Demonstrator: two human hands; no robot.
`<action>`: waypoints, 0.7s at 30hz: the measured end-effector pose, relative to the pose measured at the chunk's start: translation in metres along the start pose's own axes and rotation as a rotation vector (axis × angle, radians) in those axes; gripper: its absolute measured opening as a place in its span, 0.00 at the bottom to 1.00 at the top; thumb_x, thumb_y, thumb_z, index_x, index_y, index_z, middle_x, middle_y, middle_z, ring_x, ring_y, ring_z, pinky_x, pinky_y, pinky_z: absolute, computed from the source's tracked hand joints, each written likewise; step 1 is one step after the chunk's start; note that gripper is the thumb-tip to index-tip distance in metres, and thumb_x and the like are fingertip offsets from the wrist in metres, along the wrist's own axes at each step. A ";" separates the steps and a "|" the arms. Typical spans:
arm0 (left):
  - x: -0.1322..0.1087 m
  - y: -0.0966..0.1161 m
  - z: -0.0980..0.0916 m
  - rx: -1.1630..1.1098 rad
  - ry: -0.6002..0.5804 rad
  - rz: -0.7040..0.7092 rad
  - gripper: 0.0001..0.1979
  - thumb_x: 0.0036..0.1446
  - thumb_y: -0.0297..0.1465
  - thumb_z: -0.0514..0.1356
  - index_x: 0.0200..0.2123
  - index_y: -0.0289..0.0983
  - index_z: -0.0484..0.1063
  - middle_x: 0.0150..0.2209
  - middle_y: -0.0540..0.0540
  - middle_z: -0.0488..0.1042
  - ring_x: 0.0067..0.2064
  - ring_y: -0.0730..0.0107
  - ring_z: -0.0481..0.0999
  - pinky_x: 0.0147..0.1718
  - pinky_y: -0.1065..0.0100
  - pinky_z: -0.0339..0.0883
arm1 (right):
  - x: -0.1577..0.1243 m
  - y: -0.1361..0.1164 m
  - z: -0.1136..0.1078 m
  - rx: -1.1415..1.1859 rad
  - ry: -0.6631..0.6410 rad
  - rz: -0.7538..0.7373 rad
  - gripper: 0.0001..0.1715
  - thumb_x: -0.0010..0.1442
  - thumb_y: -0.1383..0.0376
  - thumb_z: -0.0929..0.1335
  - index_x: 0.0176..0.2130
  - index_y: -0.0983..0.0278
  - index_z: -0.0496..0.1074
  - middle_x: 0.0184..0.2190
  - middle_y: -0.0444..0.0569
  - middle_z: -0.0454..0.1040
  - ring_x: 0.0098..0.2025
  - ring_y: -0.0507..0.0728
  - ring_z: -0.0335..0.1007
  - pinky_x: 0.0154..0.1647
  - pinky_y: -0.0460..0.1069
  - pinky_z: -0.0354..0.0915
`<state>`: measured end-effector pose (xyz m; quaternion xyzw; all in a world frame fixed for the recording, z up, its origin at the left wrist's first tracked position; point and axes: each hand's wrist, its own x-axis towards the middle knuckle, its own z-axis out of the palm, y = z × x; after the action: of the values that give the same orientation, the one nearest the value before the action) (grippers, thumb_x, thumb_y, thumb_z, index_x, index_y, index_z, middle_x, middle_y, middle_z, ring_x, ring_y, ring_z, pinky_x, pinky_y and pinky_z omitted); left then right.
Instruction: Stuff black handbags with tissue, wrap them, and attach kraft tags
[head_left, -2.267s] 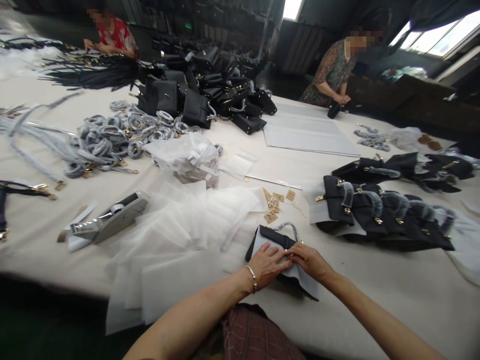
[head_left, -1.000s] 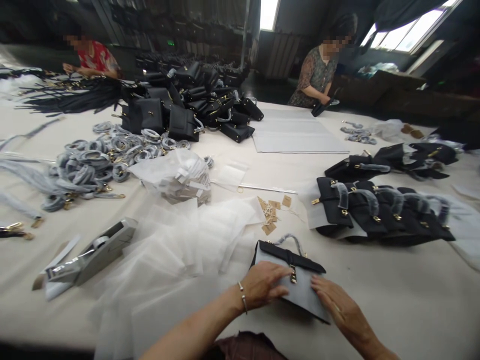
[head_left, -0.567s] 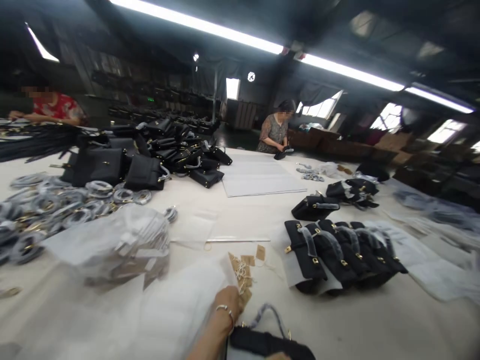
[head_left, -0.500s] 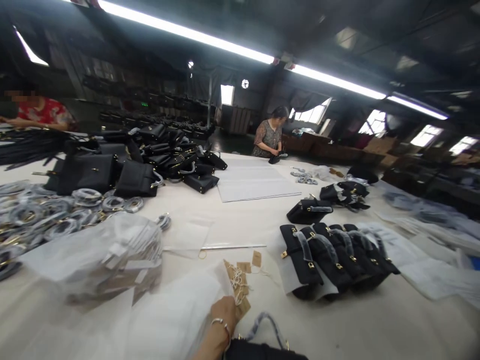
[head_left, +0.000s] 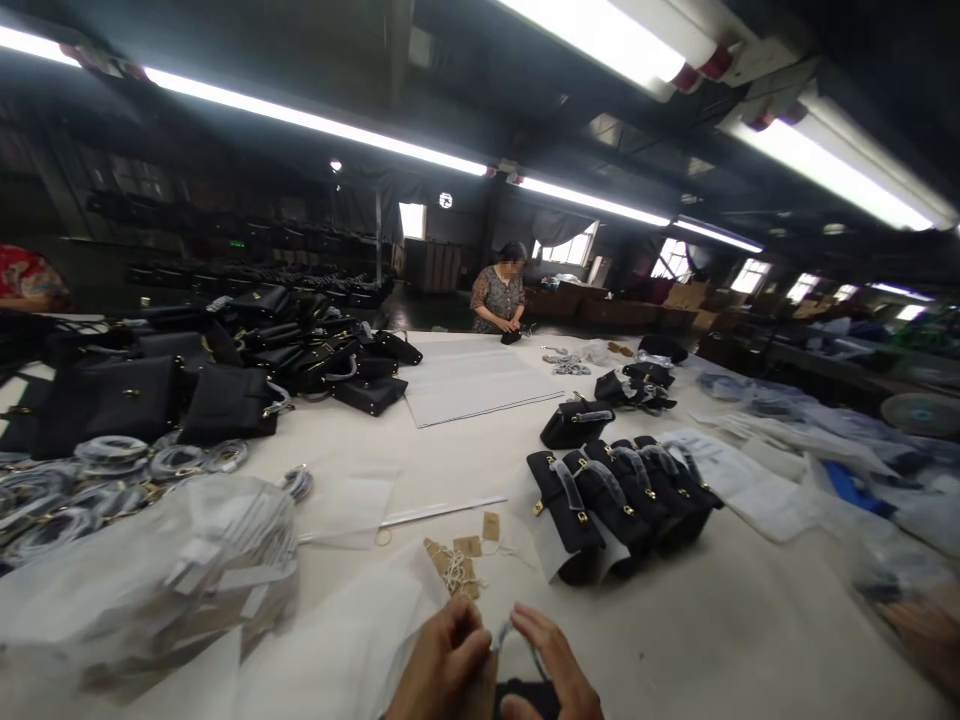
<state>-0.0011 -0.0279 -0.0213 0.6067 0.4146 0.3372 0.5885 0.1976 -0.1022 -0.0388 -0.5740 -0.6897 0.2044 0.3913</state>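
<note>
The room is big and dark, with long bright lights (head_left: pixel 315 121) up top and a wide, pale worktop (head_left: pixel 675 640) below. A black bag (head_left: pixel 529 692) sits at the near edge of the view, in front of the person, and most of it is cut off. Its wrapped handle (head_left: pixel 501 634) stands up between the two hands.

The left hand (head_left: pixel 444 660) has its thumb and fingers pressed together, just beside the handle. What is between them, if anything, is too hidden to tell. The right hand (head_left: pixel 559 668) has its fingers spread, with the thumb apart, close by the handle's other side.

The step in hand looks like small finger work at the handle. To do it well, one hand should steady the handle while the other keeps a light pinch. The wrap looks easy to rumple, so soft tips are best.

Just past the left hand lie brown tags (head_left: pixel 466 546) with white strings, which could tangle. Thin white sheets (head_left: pixel 315 650) lie left of them. A row of bags (head_left: pixel 634 505) leans together on the right. Farther off are a heap of bags (head_left: pixel 229 402) and a co-worker (head_left: pixel 496 298).
</note>
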 end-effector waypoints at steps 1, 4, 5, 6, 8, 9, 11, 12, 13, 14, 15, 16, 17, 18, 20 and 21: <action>-0.009 0.013 0.006 -0.002 -0.029 0.006 0.14 0.50 0.42 0.60 0.24 0.39 0.62 0.25 0.53 0.64 0.30 0.69 0.64 0.32 0.70 0.60 | 0.002 -0.007 0.001 0.079 -0.037 0.060 0.42 0.47 0.51 0.76 0.60 0.54 0.66 0.59 0.53 0.69 0.59 0.70 0.65 0.58 0.59 0.66; -0.033 0.039 0.020 -0.024 -0.069 0.008 0.11 0.50 0.39 0.60 0.24 0.39 0.65 0.26 0.51 0.69 0.31 0.67 0.67 0.33 0.69 0.62 | 0.001 -0.034 0.005 0.374 -0.183 0.285 0.42 0.48 0.49 0.74 0.59 0.60 0.67 0.53 0.55 0.74 0.55 0.67 0.70 0.56 0.56 0.67; -0.039 0.043 0.023 -0.020 -0.057 0.011 0.10 0.49 0.38 0.61 0.24 0.39 0.67 0.26 0.51 0.70 0.31 0.67 0.68 0.33 0.69 0.62 | -0.002 -0.044 0.004 0.466 -0.219 0.335 0.37 0.50 0.51 0.73 0.56 0.62 0.70 0.49 0.54 0.76 0.53 0.65 0.72 0.55 0.55 0.68; -0.044 0.046 0.025 -0.023 -0.044 0.012 0.10 0.49 0.38 0.61 0.25 0.39 0.68 0.26 0.50 0.70 0.31 0.67 0.68 0.33 0.69 0.62 | -0.006 -0.052 0.004 0.542 -0.239 0.357 0.32 0.51 0.53 0.72 0.52 0.63 0.72 0.45 0.53 0.78 0.50 0.64 0.74 0.54 0.55 0.68; -0.052 0.048 0.027 -0.057 -0.047 0.005 0.11 0.49 0.39 0.63 0.25 0.38 0.68 0.25 0.50 0.70 0.31 0.68 0.68 0.32 0.69 0.62 | -0.017 -0.062 -0.001 0.598 -0.248 0.363 0.26 0.50 0.59 0.72 0.48 0.63 0.75 0.40 0.49 0.79 0.45 0.62 0.75 0.51 0.54 0.68; -0.054 0.048 0.028 -0.107 -0.062 0.000 0.12 0.49 0.40 0.63 0.25 0.37 0.67 0.25 0.50 0.70 0.31 0.68 0.68 0.32 0.69 0.62 | -0.024 -0.064 -0.004 0.572 -0.242 0.372 0.25 0.48 0.62 0.72 0.48 0.62 0.75 0.38 0.47 0.79 0.43 0.61 0.76 0.49 0.53 0.69; -0.058 0.044 0.028 -0.257 -0.108 -0.012 0.17 0.50 0.44 0.63 0.25 0.37 0.65 0.26 0.50 0.71 0.32 0.68 0.70 0.35 0.68 0.63 | -0.037 -0.062 -0.011 0.459 -0.234 0.412 0.26 0.47 0.65 0.71 0.48 0.60 0.76 0.34 0.45 0.79 0.36 0.59 0.75 0.41 0.50 0.70; -0.059 0.041 0.029 -0.330 -0.129 -0.015 0.19 0.51 0.47 0.63 0.26 0.38 0.63 0.25 0.50 0.71 0.32 0.68 0.71 0.36 0.68 0.64 | -0.043 -0.059 -0.015 0.396 -0.224 0.436 0.25 0.47 0.65 0.70 0.47 0.60 0.76 0.33 0.44 0.79 0.34 0.58 0.75 0.38 0.49 0.70; -0.060 0.037 0.031 -0.390 -0.146 -0.015 0.21 0.51 0.49 0.62 0.26 0.38 0.62 0.24 0.50 0.71 0.32 0.68 0.72 0.37 0.67 0.64 | -0.048 -0.055 -0.019 0.345 -0.213 0.457 0.24 0.47 0.64 0.70 0.47 0.59 0.76 0.33 0.45 0.79 0.34 0.58 0.75 0.37 0.49 0.70; -0.061 0.034 0.032 -0.432 -0.157 -0.016 0.23 0.51 0.51 0.62 0.27 0.38 0.60 0.22 0.51 0.70 0.31 0.68 0.72 0.37 0.67 0.65 | -0.053 -0.052 -0.022 0.307 -0.193 0.466 0.23 0.48 0.64 0.70 0.46 0.59 0.77 0.34 0.45 0.79 0.35 0.58 0.75 0.37 0.48 0.70; -0.061 0.031 0.034 -0.450 -0.154 -0.023 0.24 0.51 0.53 0.61 0.27 0.39 0.59 0.21 0.52 0.69 0.29 0.69 0.72 0.35 0.67 0.65 | -0.058 -0.050 -0.026 0.286 -0.164 0.473 0.21 0.49 0.62 0.70 0.45 0.59 0.77 0.35 0.46 0.79 0.36 0.59 0.74 0.38 0.48 0.69; -0.062 0.029 0.035 -0.445 -0.134 -0.039 0.25 0.50 0.53 0.62 0.27 0.39 0.59 0.20 0.53 0.68 0.28 0.70 0.72 0.33 0.68 0.65 | -0.062 -0.050 -0.029 0.288 -0.141 0.491 0.20 0.49 0.60 0.71 0.44 0.60 0.77 0.35 0.46 0.79 0.37 0.59 0.74 0.38 0.48 0.69; -0.063 0.028 0.037 -0.429 -0.096 -0.063 0.25 0.50 0.53 0.62 0.27 0.39 0.58 0.20 0.54 0.67 0.26 0.71 0.72 0.30 0.70 0.64 | -0.066 -0.051 -0.033 0.315 -0.122 0.530 0.20 0.49 0.58 0.71 0.43 0.61 0.77 0.34 0.47 0.78 0.35 0.58 0.74 0.36 0.49 0.69; -0.064 0.029 0.039 -0.409 -0.053 -0.089 0.24 0.50 0.53 0.62 0.28 0.39 0.58 0.20 0.54 0.68 0.24 0.72 0.72 0.27 0.71 0.64 | -0.069 -0.053 -0.037 0.363 -0.108 0.582 0.21 0.50 0.55 0.71 0.43 0.62 0.77 0.31 0.47 0.78 0.32 0.57 0.73 0.33 0.49 0.68; -0.068 0.033 0.041 -0.385 0.009 -0.134 0.23 0.52 0.52 0.60 0.28 0.39 0.58 0.21 0.53 0.70 0.22 0.72 0.72 0.22 0.72 0.63 | -0.075 -0.062 -0.044 0.499 -0.087 0.693 0.25 0.50 0.50 0.71 0.42 0.64 0.75 0.27 0.46 0.75 0.29 0.56 0.71 0.30 0.49 0.67; -0.069 0.036 0.041 -0.388 0.018 -0.143 0.23 0.53 0.52 0.59 0.29 0.39 0.57 0.22 0.53 0.70 0.21 0.73 0.72 0.20 0.73 0.63 | -0.076 -0.067 -0.047 0.572 -0.078 0.733 0.26 0.50 0.48 0.72 0.41 0.64 0.74 0.27 0.46 0.75 0.29 0.56 0.72 0.31 0.49 0.67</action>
<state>0.0100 -0.1065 0.0165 0.4479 0.3892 0.3736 0.7130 0.1942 -0.1998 0.0152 -0.6407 -0.3716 0.5325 0.4096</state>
